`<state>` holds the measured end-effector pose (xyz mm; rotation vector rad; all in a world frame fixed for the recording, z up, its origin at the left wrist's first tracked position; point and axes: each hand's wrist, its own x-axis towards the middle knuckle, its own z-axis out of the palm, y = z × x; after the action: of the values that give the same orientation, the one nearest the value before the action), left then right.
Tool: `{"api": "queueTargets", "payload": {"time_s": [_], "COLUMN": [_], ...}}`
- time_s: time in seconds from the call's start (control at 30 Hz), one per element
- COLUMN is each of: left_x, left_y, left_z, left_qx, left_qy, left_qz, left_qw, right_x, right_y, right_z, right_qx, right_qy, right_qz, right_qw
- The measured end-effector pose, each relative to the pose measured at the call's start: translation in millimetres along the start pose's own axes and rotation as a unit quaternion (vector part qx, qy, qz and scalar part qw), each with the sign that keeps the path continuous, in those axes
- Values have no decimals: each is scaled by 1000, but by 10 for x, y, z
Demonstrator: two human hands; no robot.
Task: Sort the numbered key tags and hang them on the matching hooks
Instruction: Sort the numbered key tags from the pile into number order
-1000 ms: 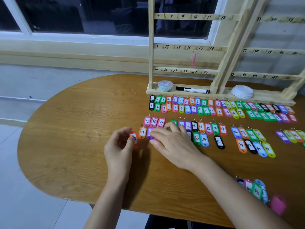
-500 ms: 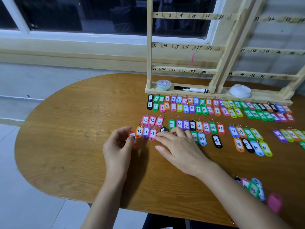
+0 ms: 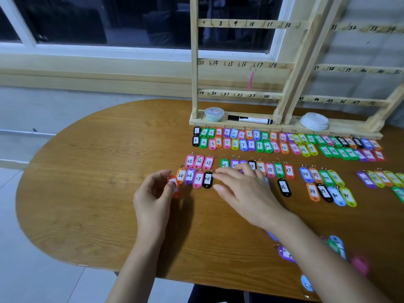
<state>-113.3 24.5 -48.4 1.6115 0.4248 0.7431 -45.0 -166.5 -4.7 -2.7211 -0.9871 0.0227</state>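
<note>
the left hand [image 3: 153,194] hovers just over the wooden worktop [image 3: 87,182], its grip pinching a red key tag [image 3: 174,186] between thumb and fingertips; the number on it is too blurred to read. this tag sits just beside the orange tag 25 [image 3: 180,176], at the left end of a short row running 25, 26, 27, 28. the right hand [image 3: 247,193] lies flat with straight fingers, grip released and grasping nothing. its fingertips reach just beside the black tag 28 [image 3: 207,179] and its palm covers part of the row of tags in the thirties. the other sorted key tags [image 3: 251,145] lie in paired, numbered rows across the worktop in front of the wooden hook rack [image 3: 194,62]. one pink tag [image 3: 250,80] hangs on the rack at hook 17. a marker [image 3: 250,119], a small tub [image 3: 214,114] and white lids [image 3: 314,121] rest on the rack's base. a loose heap of tags [image 3: 336,246] lies by the right forearm.
</note>
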Motion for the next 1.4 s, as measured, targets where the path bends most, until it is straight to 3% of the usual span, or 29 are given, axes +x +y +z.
{"api": "queueTargets", "payload": {"time_s": [0.17,0.5,0.63,0.77,0.97,1.2,1.3,1.4], "left_x": [-9,-7,2,1,-2,-141,-318,-494], "left_y": [21,20,-7,-16,-5,230,390,544], "left_z": [-4,1,-2,3,-2,87,257,460], "left_qx": [5,0,2,4,6,-79,-130,-104], "left_qy": [-7,-7,-12,-11,-12,-49,-91,-144], "left_qz": [3,3,4,7,-5,-85,-128,-102], "left_qw": [1000,1000,1000,1000,1000,992,979,979], "right_x": [113,154,64,-23,9,-198,-371,-518], "right_y": [242,292,211,37,23,156,153,120], "right_z": [-61,-28,-59,-39,-4,-223,-263,-247], "right_qx": [-53,-76,-46,-12,8,176,259,331], "right_qy": [-10,-9,4,-37,-48,106,116,90], "right_qz": [49,52,14,-52,-49,44,66,82], "right_qw": [997,996,999,998,998,978,957,936]}}
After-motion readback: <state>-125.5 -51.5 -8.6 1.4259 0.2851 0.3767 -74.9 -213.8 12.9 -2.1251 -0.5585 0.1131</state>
